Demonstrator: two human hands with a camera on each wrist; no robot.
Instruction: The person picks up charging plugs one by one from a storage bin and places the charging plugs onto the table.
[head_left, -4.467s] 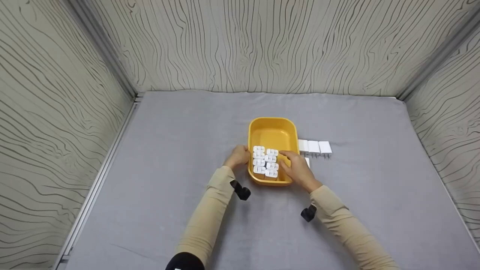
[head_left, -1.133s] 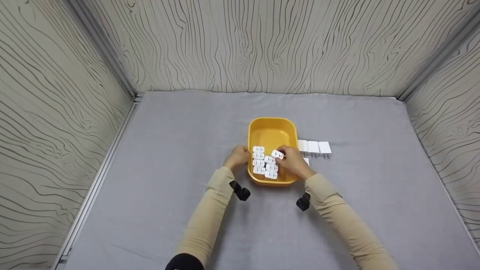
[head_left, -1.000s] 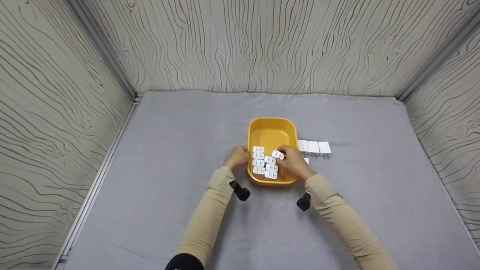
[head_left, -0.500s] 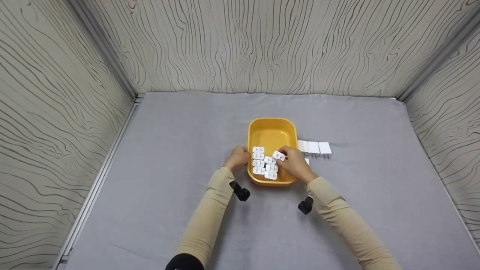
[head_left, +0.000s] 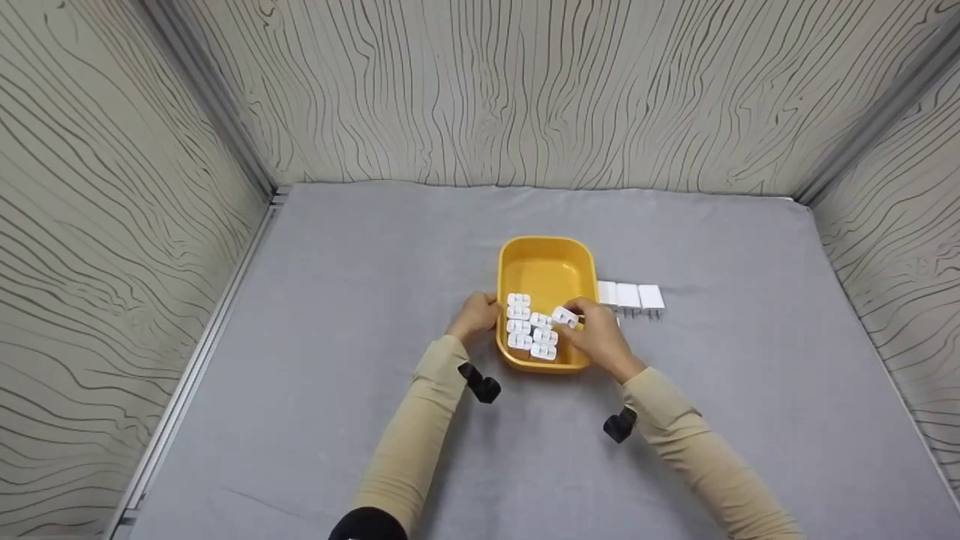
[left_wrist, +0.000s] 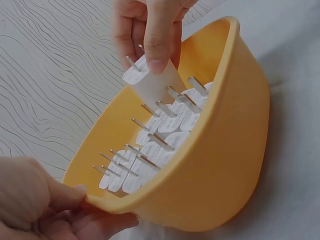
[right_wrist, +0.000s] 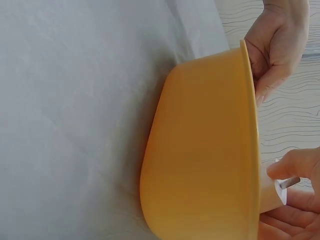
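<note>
In the head view, a yellow plastic basin [head_left: 545, 279] stands on the table. Its near half holds two columns of white charger plugs [head_left: 519, 327], set with their metal prongs up. My left hand [head_left: 474, 315] grips the basin's left rim; in the left wrist view its thumb lies over the edge with fingers beneath. Over the right column, my right hand [head_left: 602, 335] pinches a charger plug [left_wrist: 156, 86] between thumb and fingers. That plug is tilted, prongs upward, and raised above the others. In the right wrist view, the basin wall [right_wrist: 205, 145] hides most of it.
Right of the basin, three white charger plugs [head_left: 628, 295] lie in a row on the grey cloth [head_left: 375, 262], prongs toward me. A further white bit shows beside the right hand. Patterned panels [head_left: 480, 90] enclose the table at the back and sides.
My right hand, earlier at the far end of the right column, has taken hold of a plug and lifted it, then shifted slightly right and toward me. The left hand stays on the rim.
</note>
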